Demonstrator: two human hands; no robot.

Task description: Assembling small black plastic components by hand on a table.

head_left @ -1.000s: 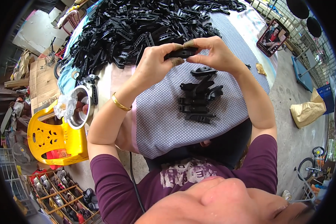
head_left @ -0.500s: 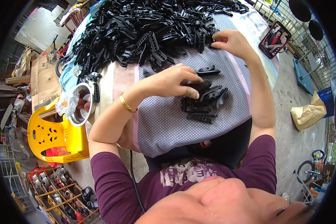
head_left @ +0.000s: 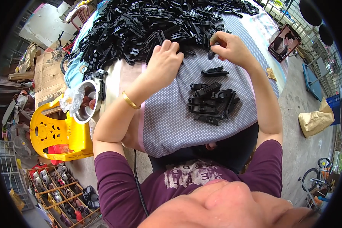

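Note:
A great heap of black slotted plastic clips (head_left: 140,28) covers the far part of the cloth-covered table. At the heap's near edge my left hand (head_left: 165,60) is curled with its knuckles up; its fingertips are hidden. To its right, my right hand (head_left: 228,47) pinches a small black plastic clip (head_left: 212,54) just above the cloth. Closer to me lies a loose cluster of several black clips (head_left: 207,99), some overlapping. One more clip (head_left: 214,72) rests by itself between that cluster and my right hand.
A patterned grey cloth (head_left: 167,129) hangs over the table's near edge. Left are a steel bowl (head_left: 98,99) with a plastic bag and reddish round things, and a yellow chair (head_left: 78,140). A phone (head_left: 285,42) stands at the table's right edge, beside a brownish scrap (head_left: 271,73).
My left hand has moved from above the near cluster up and left to the heap, uncovering the cluster. My right hand has drawn slightly nearer and left, and a black clip now shows in its fingers.

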